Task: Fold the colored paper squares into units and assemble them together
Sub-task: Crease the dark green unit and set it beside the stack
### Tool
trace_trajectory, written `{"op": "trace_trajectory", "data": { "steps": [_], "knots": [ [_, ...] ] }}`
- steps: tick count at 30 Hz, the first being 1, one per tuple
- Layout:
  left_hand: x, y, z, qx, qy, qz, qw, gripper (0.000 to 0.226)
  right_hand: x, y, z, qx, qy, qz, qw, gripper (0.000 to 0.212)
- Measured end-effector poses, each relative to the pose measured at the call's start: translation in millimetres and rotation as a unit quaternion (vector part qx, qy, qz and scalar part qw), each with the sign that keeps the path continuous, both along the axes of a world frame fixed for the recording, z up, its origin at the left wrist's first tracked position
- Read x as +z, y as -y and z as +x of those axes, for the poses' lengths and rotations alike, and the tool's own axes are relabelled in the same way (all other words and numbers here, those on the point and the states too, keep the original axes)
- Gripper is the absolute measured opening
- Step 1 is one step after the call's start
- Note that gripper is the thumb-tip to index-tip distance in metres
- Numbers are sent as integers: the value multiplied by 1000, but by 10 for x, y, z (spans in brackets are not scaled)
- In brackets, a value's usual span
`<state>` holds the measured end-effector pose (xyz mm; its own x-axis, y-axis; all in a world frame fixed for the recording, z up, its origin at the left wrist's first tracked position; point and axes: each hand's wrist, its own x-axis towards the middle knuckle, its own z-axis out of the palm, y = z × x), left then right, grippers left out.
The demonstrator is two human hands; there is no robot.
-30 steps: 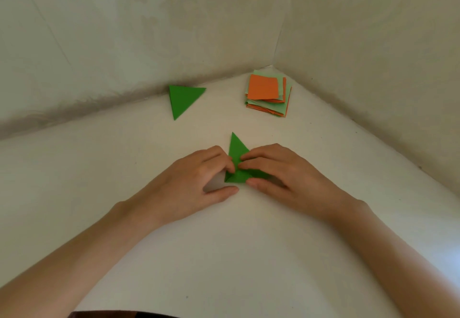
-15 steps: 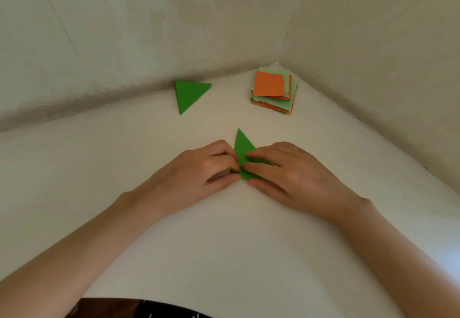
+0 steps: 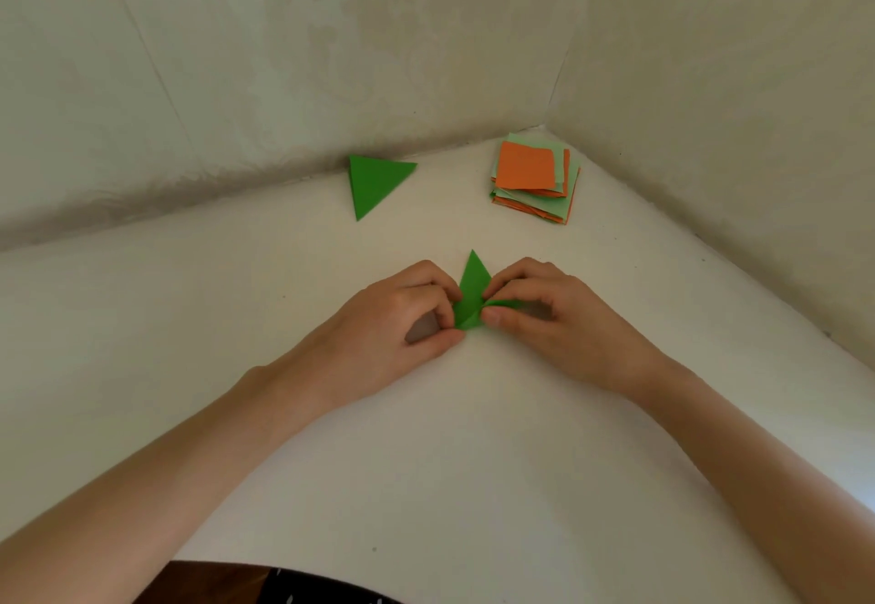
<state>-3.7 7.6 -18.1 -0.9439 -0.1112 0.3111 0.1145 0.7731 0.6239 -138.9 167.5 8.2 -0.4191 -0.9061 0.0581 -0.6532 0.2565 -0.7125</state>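
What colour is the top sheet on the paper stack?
The top sheet is orange; the head view shows it.

Soft dim daylight, brighter patch at lower right edge, faint shadows, wide-angle bending, slightly soft focus

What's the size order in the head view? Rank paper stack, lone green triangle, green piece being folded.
1. paper stack
2. green triangle
3. green piece, unsure: left hand and right hand cover part.

bare room corner, likely home: plaster walls (image 3: pixel 246 64), white surface (image 3: pixel 450 471)
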Motion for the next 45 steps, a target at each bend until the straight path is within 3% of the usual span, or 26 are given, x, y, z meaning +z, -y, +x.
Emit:
{"op": "trace_trajectory", "data": {
  "steps": [3, 10, 19, 22, 27, 33, 39, 43, 45],
  "knots": [
    [18, -6, 1, 29, 5, 1, 1000, 15, 28, 88, -10, -34, 13, 24, 999, 7],
    [16, -1, 22, 60, 3, -75, 995, 22, -27, 249, 18, -67, -80, 67, 992, 22],
    [24, 18, 41, -12, -51, -166, 985, 27, -148, 214, 4, -105, -205, 51, 972, 44],
    [29, 25, 54, -23, -55, -203, 977, 26, -136, 198, -11, -100, -220, 52, 969, 50],
    [62, 1, 117, -37, -30, -251, 967, 34, -71, 98, -177, -113, -251, 72, 959, 41],
    [76, -23, 134, -33, -19, -243, 969, 34, -106, 62, 56, -123, -231, 83, 962, 67],
    [77, -4, 162, -29, -13, -235, 971, 34, -65, 66, -123, -113, -173, 93, 974, 52],
    [88, -15, 164, -30, 1, -223, 974, 34, -70, 52, -135, -127, -217, 6, 968, 38],
    [104, -25, 156, -33, 6, -222, 975, 33, -87, 82, -73, -113, -197, 0, 974, 35]
  ]
}}
